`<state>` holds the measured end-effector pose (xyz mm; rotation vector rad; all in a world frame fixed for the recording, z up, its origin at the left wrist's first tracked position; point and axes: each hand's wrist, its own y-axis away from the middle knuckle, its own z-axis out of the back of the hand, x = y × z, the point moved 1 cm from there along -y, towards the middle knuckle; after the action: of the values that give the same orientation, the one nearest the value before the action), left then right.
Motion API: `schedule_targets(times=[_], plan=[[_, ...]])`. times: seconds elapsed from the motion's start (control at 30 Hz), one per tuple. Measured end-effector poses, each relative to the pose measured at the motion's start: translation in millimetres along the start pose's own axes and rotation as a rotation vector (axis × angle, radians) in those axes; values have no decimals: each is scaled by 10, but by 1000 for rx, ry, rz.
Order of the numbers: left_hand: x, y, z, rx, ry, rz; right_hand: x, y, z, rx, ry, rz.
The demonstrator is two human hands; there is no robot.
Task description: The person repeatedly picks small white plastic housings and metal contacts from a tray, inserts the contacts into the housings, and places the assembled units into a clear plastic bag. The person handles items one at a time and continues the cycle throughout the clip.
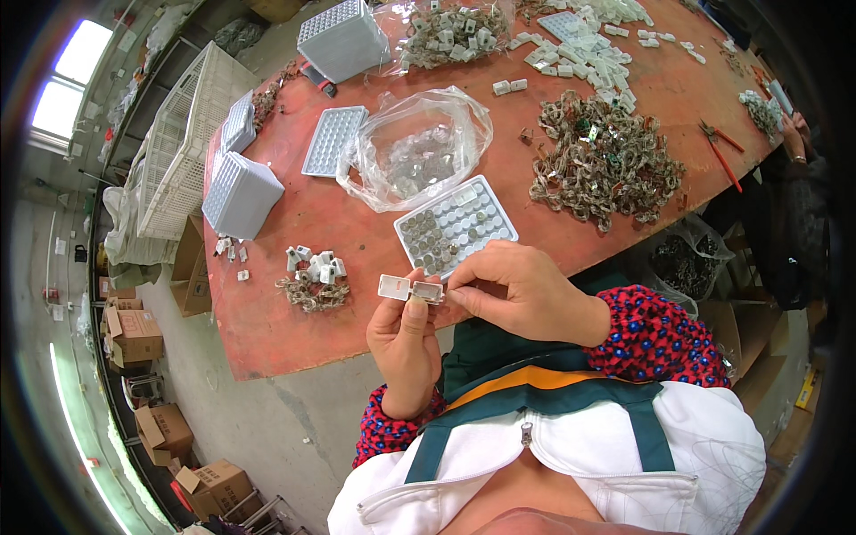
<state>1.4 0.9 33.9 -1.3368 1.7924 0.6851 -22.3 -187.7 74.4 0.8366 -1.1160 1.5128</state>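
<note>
Between the thumb and fingers of my left hand (406, 348) is a small white plastic case (394, 287), opened out into two halves. The right half looks greyer inside. My right hand (526, 290) is pinched at that half's right end; what its fingertips hold, if anything, is too small to make out. Just beyond my hands lies a white compartment tray (505, 234), with round clear-grey discs (428, 239) heaped over its left part. Farther back, an open clear plastic bag (370, 174) holds more such discs.
A brown tangle of corded pieces (606, 160) covers the right of the red table (294, 352). Red-handled pliers (720, 152) lie near its right edge. White tray stacks (242, 196) stand at left, by white cases on cords (316, 276). Another person's hand (794, 134) is at far right.
</note>
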Motion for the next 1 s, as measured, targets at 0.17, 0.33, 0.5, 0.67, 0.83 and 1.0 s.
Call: schedule_targets(times=[0.17, 0.33, 0.5, 0.67, 0.83, 1.0], plan=[[95, 2, -21, -124, 66, 64, -76, 4, -153, -4, -112, -83], [44, -31, 47, -112, 90, 130, -131, -15, -197, 53, -219, -53], [-51, -87, 180, -207, 155, 186, -300, -240, 215, -139, 298, 39], [21, -109, 105, -131, 180, 300, -495, -338, 305, -27, 621, 267], [70, -132, -6, -145, 125, 353, -476, -342, 269, 52, 712, 357], [99, -122, -45, -91, 9, 310, -255, -230, 184, 46, 267, 185]])
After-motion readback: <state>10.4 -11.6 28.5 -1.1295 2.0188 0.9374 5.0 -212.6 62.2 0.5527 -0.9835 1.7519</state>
